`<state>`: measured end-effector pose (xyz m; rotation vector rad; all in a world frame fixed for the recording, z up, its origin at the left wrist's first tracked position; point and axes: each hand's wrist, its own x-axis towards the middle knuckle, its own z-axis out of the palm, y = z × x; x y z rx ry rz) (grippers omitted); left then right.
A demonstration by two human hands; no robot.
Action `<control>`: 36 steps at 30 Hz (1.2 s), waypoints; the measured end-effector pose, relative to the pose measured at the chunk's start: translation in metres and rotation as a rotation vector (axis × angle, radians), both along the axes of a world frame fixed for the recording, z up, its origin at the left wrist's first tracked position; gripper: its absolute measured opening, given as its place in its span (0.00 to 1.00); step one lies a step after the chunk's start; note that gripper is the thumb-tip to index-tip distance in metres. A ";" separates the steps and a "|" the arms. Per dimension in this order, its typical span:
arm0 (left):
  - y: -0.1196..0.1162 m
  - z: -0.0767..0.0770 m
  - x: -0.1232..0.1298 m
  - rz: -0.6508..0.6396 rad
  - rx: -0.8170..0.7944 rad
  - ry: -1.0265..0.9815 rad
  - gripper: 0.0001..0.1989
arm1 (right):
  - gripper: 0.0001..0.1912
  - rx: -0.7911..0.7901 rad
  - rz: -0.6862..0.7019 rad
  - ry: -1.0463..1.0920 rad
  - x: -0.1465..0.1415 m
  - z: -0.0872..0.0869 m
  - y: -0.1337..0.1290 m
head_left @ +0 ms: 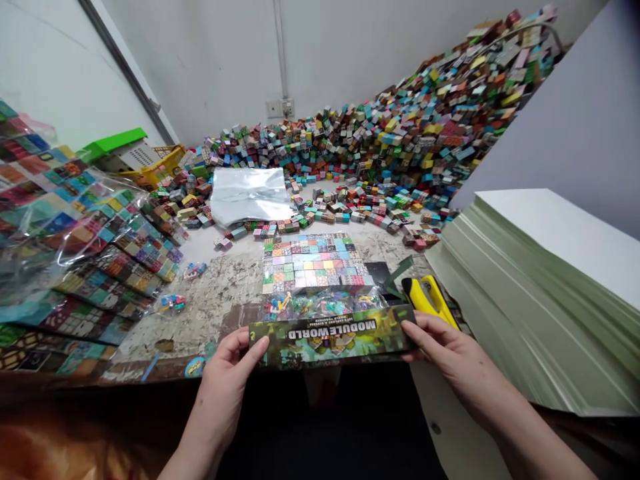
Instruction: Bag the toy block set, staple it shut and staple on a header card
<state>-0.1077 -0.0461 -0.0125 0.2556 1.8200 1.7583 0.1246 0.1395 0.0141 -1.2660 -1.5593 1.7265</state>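
Observation:
A long printed card (330, 337) marked MODULE WORLD, upside down from where I look, spans between my hands at the table's front edge. My left hand (227, 367) pinches its left end, thumb on top. At the right end my right hand (443, 347) grips it the same way. Just beyond the card lies a flat block of small patterned cubes (315, 263) in rows. Between the two sit small clear bags of colourful pieces (327, 303), partly hidden by the card.
A huge heap of small blocks (380, 137) lines the wall. Wrapped block packs (115, 247) stand left, a tall stack of sheets (540, 287) right. A silvery bag (253, 193), a yellow tool (430, 300) and a yellow basket (160, 167) lie around the worktop.

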 end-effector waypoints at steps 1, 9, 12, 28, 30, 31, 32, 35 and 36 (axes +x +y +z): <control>0.001 0.002 0.000 -0.016 -0.015 -0.028 0.18 | 0.14 -0.010 -0.001 0.001 0.000 0.000 0.000; 0.006 0.018 -0.009 -0.079 -0.165 -0.141 0.31 | 0.25 -0.056 -0.067 -0.036 -0.005 -0.003 0.000; 0.010 0.025 -0.009 -0.151 -0.210 -0.185 0.28 | 0.32 -0.035 -0.103 -0.098 -0.007 -0.004 0.000; 0.019 0.013 -0.013 -0.197 -0.150 -0.193 0.18 | 0.14 -0.169 -0.004 -0.020 -0.012 -0.010 0.002; 0.019 0.012 -0.012 -0.213 -0.162 -0.189 0.17 | 0.12 -0.215 -0.012 -0.005 -0.014 -0.008 0.002; 0.019 0.012 -0.012 -0.221 -0.166 -0.186 0.17 | 0.12 -0.236 -0.026 0.012 -0.015 -0.008 0.001; 0.018 0.011 -0.011 -0.229 -0.171 -0.184 0.17 | 0.12 -0.253 -0.038 0.035 -0.016 -0.008 0.000; 0.019 0.011 -0.011 -0.251 -0.183 -0.190 0.15 | 0.14 -0.293 -0.049 0.109 -0.020 -0.010 0.000; 0.019 0.011 -0.010 -0.259 -0.187 -0.198 0.15 | 0.15 -0.297 -0.058 0.119 -0.021 -0.010 0.000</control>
